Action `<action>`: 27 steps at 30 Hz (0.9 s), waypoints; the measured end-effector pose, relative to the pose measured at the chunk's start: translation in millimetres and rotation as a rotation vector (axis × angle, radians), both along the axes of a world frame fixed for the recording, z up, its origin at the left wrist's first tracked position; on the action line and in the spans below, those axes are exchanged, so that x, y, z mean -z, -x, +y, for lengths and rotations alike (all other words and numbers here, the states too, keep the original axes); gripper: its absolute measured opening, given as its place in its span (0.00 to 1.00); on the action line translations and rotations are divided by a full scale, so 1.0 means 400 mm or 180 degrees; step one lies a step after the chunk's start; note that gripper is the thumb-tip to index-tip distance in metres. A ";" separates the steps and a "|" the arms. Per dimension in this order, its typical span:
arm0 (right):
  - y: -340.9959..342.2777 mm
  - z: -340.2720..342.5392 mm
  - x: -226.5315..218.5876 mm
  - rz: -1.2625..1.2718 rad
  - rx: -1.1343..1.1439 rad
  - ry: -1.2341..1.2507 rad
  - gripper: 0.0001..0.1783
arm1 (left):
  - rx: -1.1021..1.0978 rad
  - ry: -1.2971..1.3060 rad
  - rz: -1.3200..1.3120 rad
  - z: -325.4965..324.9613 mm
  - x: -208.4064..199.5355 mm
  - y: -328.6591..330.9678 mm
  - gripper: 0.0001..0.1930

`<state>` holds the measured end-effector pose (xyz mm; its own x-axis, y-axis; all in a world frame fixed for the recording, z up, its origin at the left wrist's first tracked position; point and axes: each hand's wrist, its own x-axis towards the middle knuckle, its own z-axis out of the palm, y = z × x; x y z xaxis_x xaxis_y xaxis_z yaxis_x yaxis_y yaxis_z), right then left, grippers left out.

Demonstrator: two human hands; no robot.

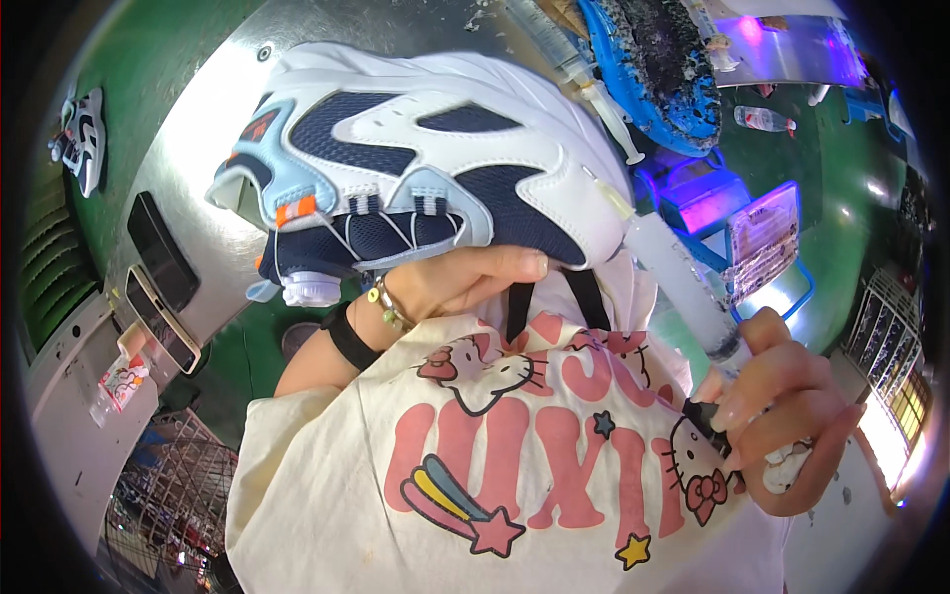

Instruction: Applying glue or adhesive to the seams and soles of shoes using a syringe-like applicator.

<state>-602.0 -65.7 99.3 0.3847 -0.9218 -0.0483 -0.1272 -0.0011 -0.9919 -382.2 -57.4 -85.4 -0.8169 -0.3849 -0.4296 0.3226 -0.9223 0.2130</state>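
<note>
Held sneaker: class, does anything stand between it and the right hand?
Only the syringe that the right hand holds: its tip overlaps the sneaker in view, though contact is unclear. Nothing else visible intervenes.

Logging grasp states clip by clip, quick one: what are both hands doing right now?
Left hand: closed on the white and navy sneaker, thumb showing.
Right hand: closed around the syringe.

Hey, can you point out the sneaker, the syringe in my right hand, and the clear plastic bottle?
Sneaker [426, 153]: head view, on the side of its upper.
Syringe [681, 281]: head view, on the middle of its barrel.
Clear plastic bottle [764, 119]: head view, on the middle of its body.
</note>
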 end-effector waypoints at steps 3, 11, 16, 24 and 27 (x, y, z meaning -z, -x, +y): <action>0.007 -0.011 -0.004 -0.0163 -0.0100 0.0112 0.37 | -0.1206 0.0688 0.1116 -0.053 -0.031 0.004 0.19; 0.004 -0.038 -0.041 0.0220 -0.0189 0.0047 0.35 | -0.1809 0.0976 0.0167 -0.121 -0.071 0.049 0.39; -0.011 -0.030 -0.039 0.0343 0.0148 0.0292 0.34 | -0.2089 0.1076 0.0354 -0.156 -0.092 0.075 0.35; -0.062 -0.060 -0.026 0.0329 0.0238 0.0621 0.33 | -0.2593 0.0816 0.1024 -0.193 -0.105 0.099 0.19; -0.065 -0.076 -0.027 0.0412 0.0079 0.0736 0.33 | -0.2659 0.0655 0.0930 -0.209 -0.158 0.102 0.16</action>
<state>-576.0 -96.0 110.2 0.3663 -0.9231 0.1174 -0.2557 -0.2212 -0.9411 -423.1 -141.0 -22.0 -0.3029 -0.9471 -0.1064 0.9362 -0.3166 0.1525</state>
